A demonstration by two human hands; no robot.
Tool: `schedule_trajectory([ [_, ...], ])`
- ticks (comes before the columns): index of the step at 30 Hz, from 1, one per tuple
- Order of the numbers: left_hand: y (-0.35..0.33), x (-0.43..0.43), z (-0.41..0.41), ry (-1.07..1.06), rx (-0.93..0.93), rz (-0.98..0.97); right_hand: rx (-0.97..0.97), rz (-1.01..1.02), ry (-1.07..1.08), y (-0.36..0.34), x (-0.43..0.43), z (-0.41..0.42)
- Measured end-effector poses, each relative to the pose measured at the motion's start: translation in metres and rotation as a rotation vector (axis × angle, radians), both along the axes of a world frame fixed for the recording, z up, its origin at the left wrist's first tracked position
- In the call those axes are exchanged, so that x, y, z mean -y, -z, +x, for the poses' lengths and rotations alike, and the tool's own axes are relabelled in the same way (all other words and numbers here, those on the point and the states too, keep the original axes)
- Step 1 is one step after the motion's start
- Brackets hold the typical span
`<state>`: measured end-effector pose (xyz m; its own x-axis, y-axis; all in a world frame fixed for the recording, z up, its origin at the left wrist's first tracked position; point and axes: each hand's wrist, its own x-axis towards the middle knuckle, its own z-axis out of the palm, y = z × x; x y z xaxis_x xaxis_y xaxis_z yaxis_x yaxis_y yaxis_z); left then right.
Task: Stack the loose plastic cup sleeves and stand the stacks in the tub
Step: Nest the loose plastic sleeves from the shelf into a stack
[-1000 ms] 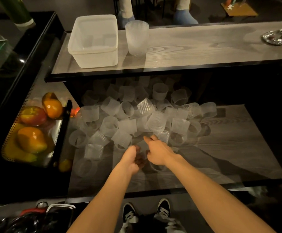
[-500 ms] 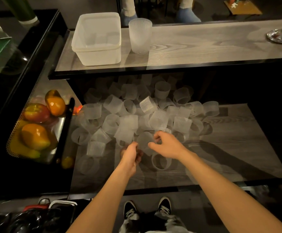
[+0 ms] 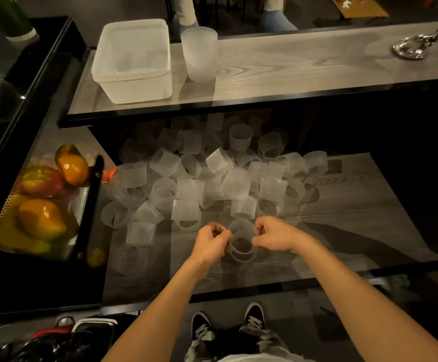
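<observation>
Several loose, ribbed, translucent cup sleeves (image 3: 202, 176) lie in a heap on the lower wooden shelf. Near the shelf's front, my left hand (image 3: 211, 242) and my right hand (image 3: 275, 235) pinch opposite sides of one sleeve (image 3: 241, 240), held with its opening facing up over another sleeve beneath it. On the upper counter stands an empty white plastic tub (image 3: 133, 60), and just right of it a tall stack of sleeves (image 3: 199, 57) stands upright.
A perforated metal tray of fruit (image 3: 43, 202) sits to the left of the shelf. A shiny metal stand base (image 3: 409, 49) rests at the counter's far right. Someone's legs show beyond the counter. My shoes are below the shelf edge.
My hands drew apart and back toward me, each now gripping a side of one sleeve near the shelf's front; a second earlier they were reaching into the pile's edge.
</observation>
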<state>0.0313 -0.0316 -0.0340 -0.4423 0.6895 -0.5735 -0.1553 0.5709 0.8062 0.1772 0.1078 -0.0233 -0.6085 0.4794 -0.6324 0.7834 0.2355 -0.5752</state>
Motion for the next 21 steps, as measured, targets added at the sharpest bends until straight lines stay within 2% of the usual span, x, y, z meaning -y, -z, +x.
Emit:
schedule_trajectory([
  [21, 0.012, 0.004, -0.008, 0.233, 0.107, -0.11, 0.211, -0.054, -0.198, -0.005, -0.004, -0.003],
])
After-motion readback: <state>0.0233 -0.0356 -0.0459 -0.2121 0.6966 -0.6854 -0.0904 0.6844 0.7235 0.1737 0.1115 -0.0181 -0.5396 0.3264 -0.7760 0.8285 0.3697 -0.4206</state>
